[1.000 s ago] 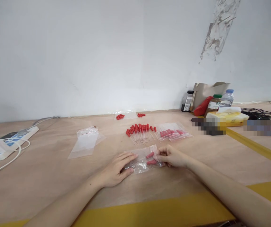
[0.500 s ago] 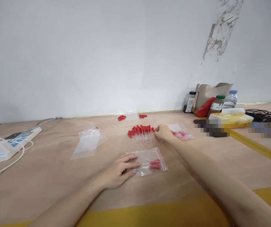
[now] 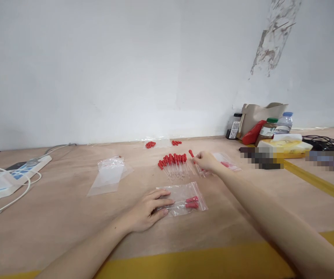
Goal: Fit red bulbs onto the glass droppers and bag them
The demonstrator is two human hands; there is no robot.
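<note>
My left hand (image 3: pixel 147 212) lies with fingers spread on the left end of a clear zip bag (image 3: pixel 181 188). Two droppers with red bulbs (image 3: pixel 192 202) are inside that bag. Farther forward, my right hand (image 3: pixel 206 161) pinches a single dropper (image 3: pixel 191 154), its red bulb pointing away from me. Just left of it, several glass droppers (image 3: pixel 175 161) lie fanned side by side, bulbs at the far end. Partly behind the right hand is another clear bag (image 3: pixel 224 158) with red-bulbed droppers in it.
Flat clear zip bags (image 3: pixel 107 178) lie on the left. Loose red bulbs (image 3: pixel 150 144) rest near the wall. A power strip (image 3: pixel 30 170) with white cables is at far left. A tissue pack (image 3: pixel 286 145), a green-capped jar (image 3: pixel 268 128), bottles and a beige bag (image 3: pixel 255 116) stand at right.
My right hand has shifted slightly right, away from the fanned droppers, with one dropper now showing apart in its fingers. My left hand stays on the bag.
</note>
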